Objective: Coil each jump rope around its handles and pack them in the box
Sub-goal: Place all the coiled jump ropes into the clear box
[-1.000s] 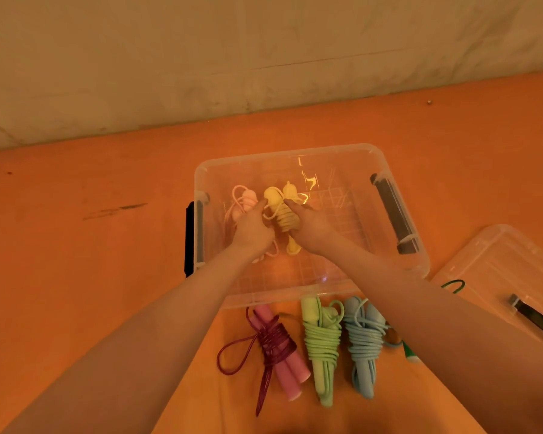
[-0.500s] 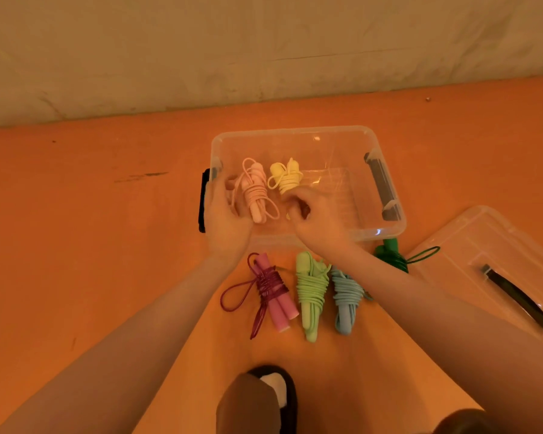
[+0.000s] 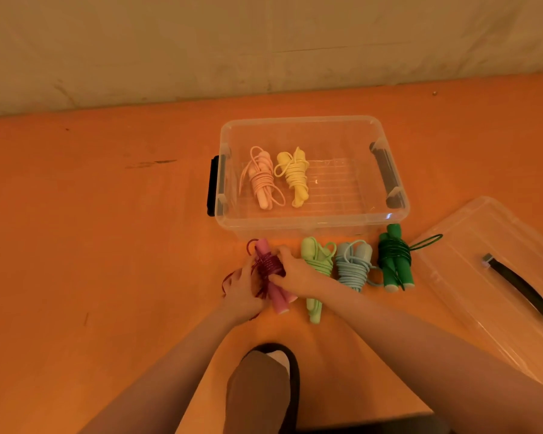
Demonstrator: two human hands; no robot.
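Magenta rope bundle [image 3: 268, 270], coiled on pink handles, lies on the orange floor [image 3: 107, 245] just in front of the clear box [image 3: 311, 222]. Left hand [image 3: 240, 291] and right hand [image 3: 295, 270] each curl a pinching grip on it. Lift with the loose tail gathered in, so the coil holds; set it beside the yellow bundle [image 3: 295, 175] and pale pink bundle [image 3: 261, 180].

Orange floor [image 3: 107, 245], clear box [image 3: 314, 222], lid [image 3: 470, 245], four coiled ropes [image 3: 353, 267]
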